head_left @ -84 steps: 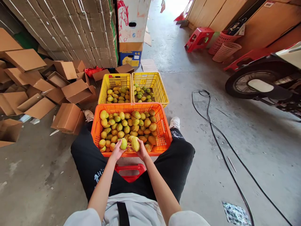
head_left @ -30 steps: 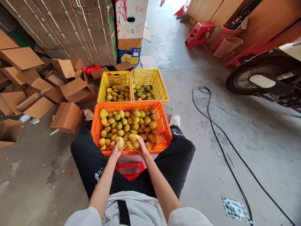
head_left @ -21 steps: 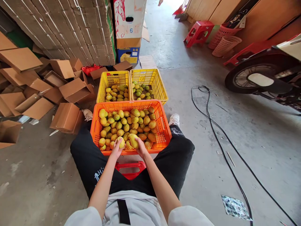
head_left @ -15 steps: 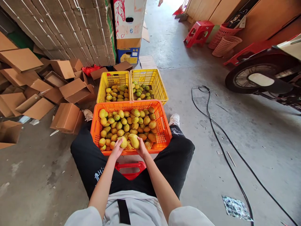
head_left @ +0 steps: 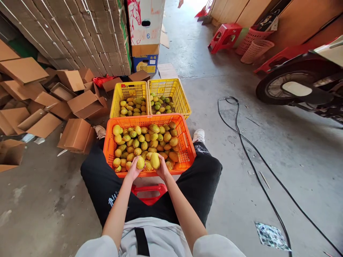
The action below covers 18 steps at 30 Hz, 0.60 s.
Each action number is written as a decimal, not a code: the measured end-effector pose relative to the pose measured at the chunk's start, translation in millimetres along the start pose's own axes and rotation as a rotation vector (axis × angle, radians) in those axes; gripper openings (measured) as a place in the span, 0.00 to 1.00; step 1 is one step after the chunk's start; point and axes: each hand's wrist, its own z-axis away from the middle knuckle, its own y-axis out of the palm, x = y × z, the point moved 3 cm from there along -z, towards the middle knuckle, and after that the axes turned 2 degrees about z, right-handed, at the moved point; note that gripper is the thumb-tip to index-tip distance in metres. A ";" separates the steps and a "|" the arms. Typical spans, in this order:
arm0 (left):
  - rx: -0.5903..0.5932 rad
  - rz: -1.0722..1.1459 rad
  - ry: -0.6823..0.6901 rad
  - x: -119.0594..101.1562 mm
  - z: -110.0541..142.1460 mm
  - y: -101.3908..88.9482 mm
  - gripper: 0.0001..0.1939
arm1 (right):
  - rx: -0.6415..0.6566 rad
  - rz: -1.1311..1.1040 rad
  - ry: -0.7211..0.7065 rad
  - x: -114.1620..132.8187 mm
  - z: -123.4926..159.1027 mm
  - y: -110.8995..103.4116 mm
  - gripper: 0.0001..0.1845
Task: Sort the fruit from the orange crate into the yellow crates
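My left hand point(head_left: 134, 168) is closed around a yellow mango point(head_left: 140, 163) over the near edge of the orange crate point(head_left: 190, 157). Close beside it, my right hand point(head_left: 162, 169) grips another yellow mango point(head_left: 155, 161), a bit larger; a small gap separates the two fruits. Below and beyond my hands, the crate holds many yellow-green mangoes point(head_left: 144, 145). It sits between my legs. Behind it stand two yellow crates: the left one point(head_left: 117, 101) and the right one point(head_left: 183, 99), each with a layer of greenish-yellow mangoes.
Loose cardboard boxes point(head_left: 75, 134) pile up at left, before a tall stack of strapped flattened cardboard point(head_left: 80, 32). A black cable point(head_left: 248, 142) loops over the floor at right, near a motorbike wheel point(head_left: 281, 87). A red stool point(head_left: 224, 36) stands farther back. Part of another person's hand point(head_left: 180, 3) shows at top.
The mango in my right hand has turned, so it now looks more upright and rounder. The left-hand mango has shifted slightly. Both hands keep their grip.
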 end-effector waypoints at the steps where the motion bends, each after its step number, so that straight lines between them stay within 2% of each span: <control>1: 0.001 -0.015 0.014 0.4 0.0 -0.4 0.19 | 0.008 0.035 -0.017 0.1 0.8 0.6 0.25; 4: 0.005 -0.042 0.039 2.2 0.5 -1.8 0.22 | 0.015 0.130 -0.058 -0.3 3.1 2.2 0.28; 7: 0.020 -0.052 0.030 3.9 0.9 -2.8 0.23 | -0.002 0.167 -0.038 -2.4 4.2 3.5 0.30; 11: 0.006 -0.037 0.032 4.1 0.2 -4.4 0.20 | -0.011 0.175 -0.014 -5.0 3.8 3.6 0.31; 15: -0.041 0.006 0.056 2.0 0.0 -5.0 0.12 | -0.032 0.121 0.009 -8.6 1.0 0.1 0.26; 18: -0.040 0.026 0.031 0.4 0.9 -2.9 0.10 | -0.013 0.028 0.037 -10.3 -2.0 -0.7 0.20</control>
